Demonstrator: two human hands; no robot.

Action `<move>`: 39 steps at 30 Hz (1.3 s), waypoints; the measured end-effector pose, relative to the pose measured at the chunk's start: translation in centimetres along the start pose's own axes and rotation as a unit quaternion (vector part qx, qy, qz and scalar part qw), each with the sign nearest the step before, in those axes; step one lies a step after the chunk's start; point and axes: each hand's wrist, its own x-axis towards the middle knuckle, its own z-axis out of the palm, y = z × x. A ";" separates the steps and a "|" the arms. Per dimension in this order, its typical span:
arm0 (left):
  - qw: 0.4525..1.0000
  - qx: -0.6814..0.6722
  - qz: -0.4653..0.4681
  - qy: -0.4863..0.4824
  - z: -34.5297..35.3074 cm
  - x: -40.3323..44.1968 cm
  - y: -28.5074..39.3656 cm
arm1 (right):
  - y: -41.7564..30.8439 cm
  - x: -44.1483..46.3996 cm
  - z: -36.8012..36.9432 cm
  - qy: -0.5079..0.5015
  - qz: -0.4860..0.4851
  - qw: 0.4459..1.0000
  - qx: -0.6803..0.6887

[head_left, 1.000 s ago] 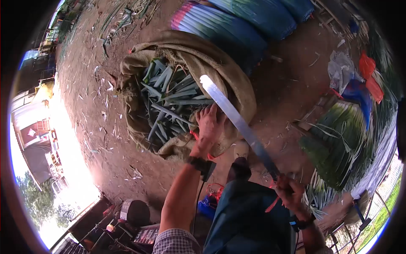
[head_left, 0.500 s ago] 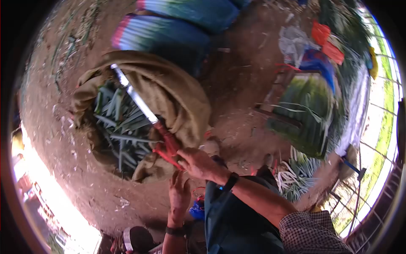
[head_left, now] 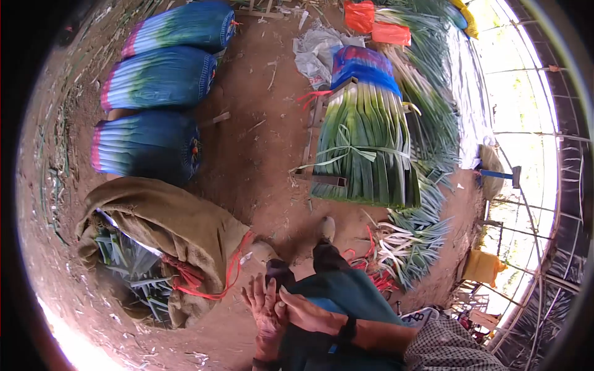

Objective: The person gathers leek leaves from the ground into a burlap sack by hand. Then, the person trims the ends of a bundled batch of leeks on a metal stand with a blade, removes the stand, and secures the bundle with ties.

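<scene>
My left hand (head_left: 266, 310) is held in front of my lap with its fingers spread and nothing in it. My right hand (head_left: 309, 314) lies against it, stretched out; its fingers are partly hidden where the two hands meet. To their left, a long knife (head_left: 184, 274) with a red handle rests on the mouth of a brown burlap sack (head_left: 164, 213). A red cord (head_left: 232, 263) hangs in a loop beside it. Cut green leaf pieces (head_left: 133, 260) fill the sack. Neither hand touches the knife.
Blue-wrapped leek bundles (head_left: 154, 77) lie at the upper left. A tied leek bundle (head_left: 365, 148) rests on a frame (head_left: 328, 179) ahead. Loose leeks (head_left: 414, 247) and red ties (head_left: 383, 281) lie right of my feet. A blue-handled tool (head_left: 498, 176) stands farther right.
My right hand has let go of the knife, which now rests at the sack. Both hands have come together. The view has swung right, bringing more leek bundles into sight.
</scene>
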 end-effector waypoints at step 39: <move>0.961 0.119 0.010 -0.250 -12.3 53.3 2.1 | -13.2 -11.3 -0.8 0.377 -0.187 0.888 0.185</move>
